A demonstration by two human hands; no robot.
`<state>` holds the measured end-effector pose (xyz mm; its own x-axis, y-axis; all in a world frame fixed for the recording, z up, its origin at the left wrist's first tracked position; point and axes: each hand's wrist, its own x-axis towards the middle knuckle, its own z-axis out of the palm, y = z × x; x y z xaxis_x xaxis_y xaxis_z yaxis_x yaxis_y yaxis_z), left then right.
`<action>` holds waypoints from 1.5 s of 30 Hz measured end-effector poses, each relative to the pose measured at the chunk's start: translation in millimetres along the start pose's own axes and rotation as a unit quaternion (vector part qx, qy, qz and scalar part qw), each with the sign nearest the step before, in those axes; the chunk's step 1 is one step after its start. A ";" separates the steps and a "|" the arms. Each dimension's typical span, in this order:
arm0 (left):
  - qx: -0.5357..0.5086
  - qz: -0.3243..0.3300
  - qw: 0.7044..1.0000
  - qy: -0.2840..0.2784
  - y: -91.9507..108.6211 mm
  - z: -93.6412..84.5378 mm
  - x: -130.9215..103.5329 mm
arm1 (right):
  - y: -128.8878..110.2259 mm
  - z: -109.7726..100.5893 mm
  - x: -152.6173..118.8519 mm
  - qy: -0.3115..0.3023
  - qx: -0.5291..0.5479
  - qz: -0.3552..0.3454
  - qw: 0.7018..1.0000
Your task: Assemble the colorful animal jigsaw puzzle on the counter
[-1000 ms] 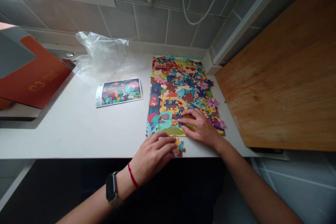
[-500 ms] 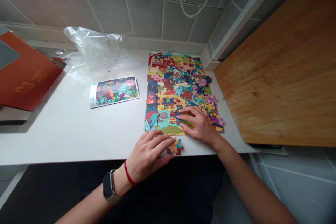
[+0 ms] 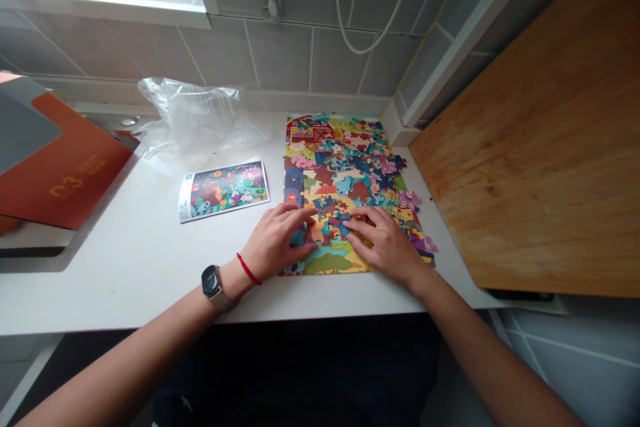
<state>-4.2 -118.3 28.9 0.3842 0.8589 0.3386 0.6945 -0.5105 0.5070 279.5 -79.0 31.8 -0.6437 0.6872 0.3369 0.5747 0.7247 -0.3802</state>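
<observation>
A colourful jigsaw puzzle lies on the white counter, with many loose pieces spread over its upper and right parts. My left hand is above its lower left, pinching an orange, brown and teal puzzle piece between thumb and fingers. Just right of that, my right hand has its fingertips closed at the edge of a mostly blue puzzle piece. The two pieces are side by side; whether they interlock cannot be made out. My right fingers hide part of the puzzle beneath.
A picture leaflet rests left of the puzzle, with a crumpled clear plastic bag behind it. At far left stands an orange box. A large wooden board leans at the right. A white cable hangs on the tiled wall.
My left hand has lifted the orange and teal puzzle piece from the counter's front edge and moved it forward onto the puzzle, beside my right fingertips. My right hand has stayed nearly in place.
</observation>
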 end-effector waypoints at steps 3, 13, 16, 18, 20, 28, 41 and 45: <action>0.004 0.009 1.000 -0.004 -4.4 0.9 0.7 | -2.0 -3.3 12.4 -0.004 0.019 -0.007 1.000; -0.019 0.090 0.992 -0.083 -35.3 -42.8 -4.2 | -15.9 10.0 48.0 -0.103 0.088 -0.093 0.986; 0.000 0.111 0.985 -0.132 -56.2 -55.9 -8.7 | -14.9 13.8 47.5 -0.077 0.111 -0.085 0.987; -0.002 0.119 0.982 -0.145 -64.9 -56.5 -10.7 | -14.4 14.9 46.9 -0.062 0.128 -0.081 0.987; -0.013 0.130 0.981 -0.144 -68.9 -53.1 -10.7 | -14.5 15.7 46.8 -0.054 0.138 -0.075 0.986; -0.017 0.159 0.971 -0.176 -65.5 -53.9 10.9 | -17.6 17.5 52.7 -0.089 0.120 -0.065 0.987; -0.004 0.187 0.967 -0.171 -56.3 -50.1 16.5 | -20.9 10.9 53.9 -0.132 0.103 -0.047 0.985; -0.008 0.181 0.968 -0.174 -55.0 -49.9 13.5 | -22.5 9.0 54.7 -0.135 0.106 -0.047 0.984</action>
<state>-67.6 -80.7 45.2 0.7847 0.5831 0.2103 0.4670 -0.7792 0.4180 226.8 -58.2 51.0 -0.8158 0.5588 0.1490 0.4063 0.7372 -0.5399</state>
